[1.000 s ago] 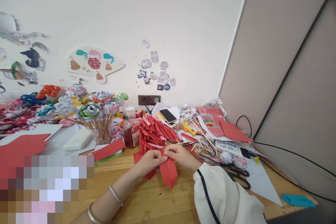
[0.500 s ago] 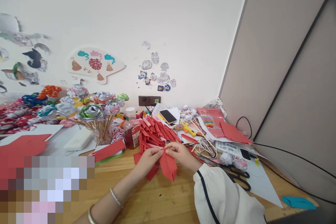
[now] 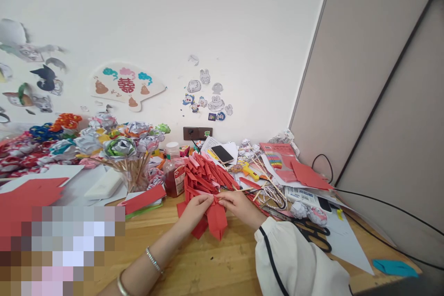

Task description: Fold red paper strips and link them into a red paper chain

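Observation:
A folded piece of red paper (image 3: 218, 222) hangs point-down between my hands, just above the wooden table (image 3: 194, 268). My left hand (image 3: 198, 209) pinches its upper left edge, and my right hand (image 3: 236, 205) pinches the top from the other side. The fingertips of both hands nearly meet there. Right behind them lies a heap of folded red paper strips (image 3: 204, 173). More red paper (image 3: 200, 230) lies on the table under my left hand.
Left of the heap stand a bottle of red liquid (image 3: 174, 178) and a jar of sticks (image 3: 133, 178) bearing paper flowers (image 3: 120, 146). To the right are a yellow glue gun (image 3: 250, 172), bead strings (image 3: 273, 198), black-handled scissors (image 3: 314, 236) and a blue paper piece (image 3: 395, 267). A phone (image 3: 222, 153) lies behind.
The folded red paper has shifted slightly left and now hangs straighter. My right fingers have moved a little left and down along its top; my left hand has barely moved.

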The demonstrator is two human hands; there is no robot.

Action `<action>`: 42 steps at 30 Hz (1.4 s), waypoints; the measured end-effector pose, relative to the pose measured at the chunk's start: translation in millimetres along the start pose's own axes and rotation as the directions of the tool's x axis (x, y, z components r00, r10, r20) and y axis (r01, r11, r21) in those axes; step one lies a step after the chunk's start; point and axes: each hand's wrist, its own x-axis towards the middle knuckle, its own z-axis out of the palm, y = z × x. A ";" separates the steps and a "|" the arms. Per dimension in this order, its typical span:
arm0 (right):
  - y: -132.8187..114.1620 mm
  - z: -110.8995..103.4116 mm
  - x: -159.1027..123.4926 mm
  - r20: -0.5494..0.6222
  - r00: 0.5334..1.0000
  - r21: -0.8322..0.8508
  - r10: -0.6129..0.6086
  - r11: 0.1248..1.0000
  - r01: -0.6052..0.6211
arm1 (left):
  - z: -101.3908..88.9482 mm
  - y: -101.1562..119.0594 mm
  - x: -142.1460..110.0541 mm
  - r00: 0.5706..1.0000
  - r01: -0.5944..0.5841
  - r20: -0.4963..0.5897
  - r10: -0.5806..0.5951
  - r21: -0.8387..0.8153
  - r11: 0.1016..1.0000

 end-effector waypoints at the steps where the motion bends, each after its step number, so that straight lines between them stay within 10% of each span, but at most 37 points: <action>1: -1.1 -0.4 -0.1 0.000 1.000 -0.003 -0.002 1.000 0.002 | -0.2 0.3 0.3 1.000 -0.006 0.002 0.006 0.014 1.000; 26: -1.9 9.3 -0.6 -0.031 1.000 -0.090 0.007 0.996 -0.010 | 4.1 2.7 -6.9 0.968 -0.216 -0.010 0.250 0.475 0.853; 42: 13.5 7.6 -2.9 -0.022 0.993 0.081 0.113 0.991 -0.111 | 1.7 -0.4 -2.9 0.979 -0.203 0.083 0.187 0.276 0.940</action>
